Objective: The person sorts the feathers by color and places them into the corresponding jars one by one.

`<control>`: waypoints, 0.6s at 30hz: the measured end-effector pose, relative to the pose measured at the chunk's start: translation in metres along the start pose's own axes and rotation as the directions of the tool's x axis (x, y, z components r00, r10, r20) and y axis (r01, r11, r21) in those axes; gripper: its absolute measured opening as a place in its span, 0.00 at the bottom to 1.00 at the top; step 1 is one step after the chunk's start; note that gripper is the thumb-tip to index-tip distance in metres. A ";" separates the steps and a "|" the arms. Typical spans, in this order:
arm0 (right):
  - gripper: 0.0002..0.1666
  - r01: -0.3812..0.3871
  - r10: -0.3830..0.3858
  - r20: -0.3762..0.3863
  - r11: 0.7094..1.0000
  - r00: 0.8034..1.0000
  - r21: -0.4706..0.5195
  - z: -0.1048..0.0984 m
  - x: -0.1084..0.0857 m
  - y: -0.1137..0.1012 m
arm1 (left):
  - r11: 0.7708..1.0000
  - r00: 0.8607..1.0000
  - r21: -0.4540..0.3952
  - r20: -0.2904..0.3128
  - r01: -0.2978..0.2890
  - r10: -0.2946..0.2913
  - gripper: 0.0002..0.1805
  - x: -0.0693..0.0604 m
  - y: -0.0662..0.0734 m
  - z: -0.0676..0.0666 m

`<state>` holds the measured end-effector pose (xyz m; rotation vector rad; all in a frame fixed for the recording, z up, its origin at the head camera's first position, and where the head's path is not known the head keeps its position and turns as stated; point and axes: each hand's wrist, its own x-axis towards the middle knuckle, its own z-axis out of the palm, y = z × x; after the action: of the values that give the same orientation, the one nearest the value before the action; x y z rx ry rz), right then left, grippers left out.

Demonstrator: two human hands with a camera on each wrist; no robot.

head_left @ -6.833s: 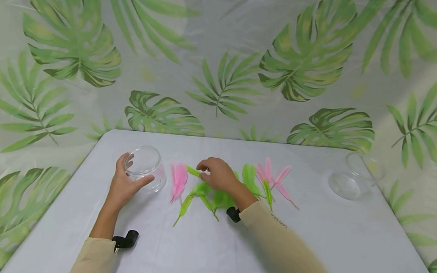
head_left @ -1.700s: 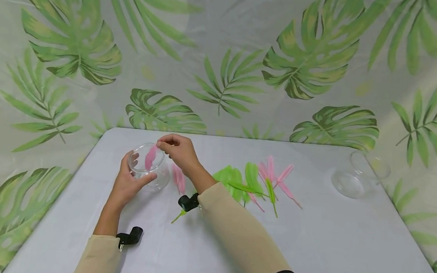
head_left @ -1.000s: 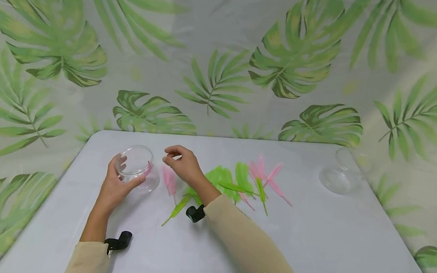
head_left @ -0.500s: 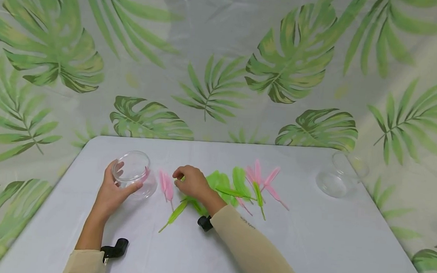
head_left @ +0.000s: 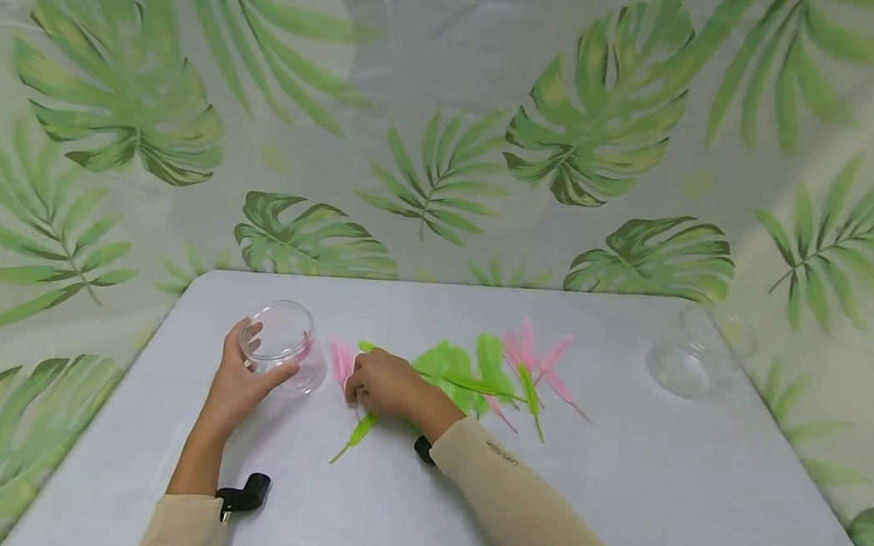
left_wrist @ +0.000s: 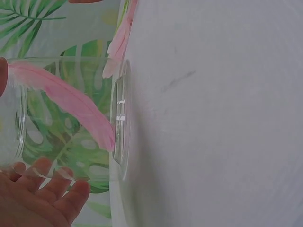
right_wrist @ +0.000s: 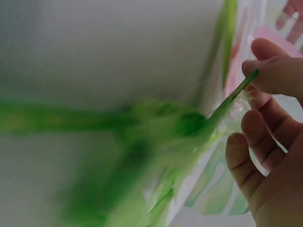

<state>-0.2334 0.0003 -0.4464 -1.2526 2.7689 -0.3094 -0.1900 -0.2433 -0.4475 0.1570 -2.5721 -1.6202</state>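
My left hand [head_left: 238, 386] grips a clear glass jar [head_left: 311, 370], thumb on one side and fingers on the other. One pink feather [left_wrist: 71, 97] leans inside the glass in the left wrist view. Beside the jar, my right hand [head_left: 392, 387] reaches down with bent fingers at the lower ends of loose pink feathers [head_left: 341, 361]. In the right wrist view its thumb and forefinger [right_wrist: 272, 71] are close together; a green stem crosses in front, and whether they hold anything cannot be made out. Green feathers [head_left: 355, 437] lie around and under this hand.
More green feathers [head_left: 490, 360] and a fan of pink feathers [head_left: 526, 341] lie right of my right hand on the white table [head_left: 656, 503]. A second clear glass container [head_left: 679, 371] stands near the table's right edge. Leaf-patterned cloth [head_left: 449, 73] hangs behind.
The right hand took a pink feather to the jar's mouth and released it inside. It has since drawn back and lowered to the loose pink feathers. My left hand has kept its grip on the jar.
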 end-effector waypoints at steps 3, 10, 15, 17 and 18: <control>0.16 0.023 -0.023 -0.001 0.999 1.000 -0.044 0.004 -0.003 0.002 | 1.000 1.000 -0.002 0.001 0.005 -0.005 0.62 0.000 0.000 0.002; 0.12 0.080 -0.079 0.017 0.994 0.997 -0.074 0.009 -0.003 -0.001 | 1.000 1.000 0.012 0.005 0.000 0.000 0.62 -0.001 0.000 0.000; 0.12 0.082 -0.080 0.025 0.991 0.996 -0.101 0.008 -0.001 -0.004 | 1.000 1.000 0.023 0.013 -0.001 0.000 0.63 0.000 0.001 -0.002; 0.12 0.086 -0.083 0.029 0.991 0.996 -0.104 0.008 -0.001 -0.005 | 1.000 1.000 0.026 0.016 0.006 -0.006 0.63 0.001 0.001 -0.002; 0.13 0.089 -0.086 0.033 0.990 0.996 -0.107 0.008 -0.001 -0.004 | 1.000 1.000 0.030 0.016 0.007 -0.008 0.63 0.001 0.000 -0.002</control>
<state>-0.2281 -0.0029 -0.4537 -1.3938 2.7454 -0.1484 -0.1905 -0.2448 -0.4466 0.1569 -2.6115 -1.5930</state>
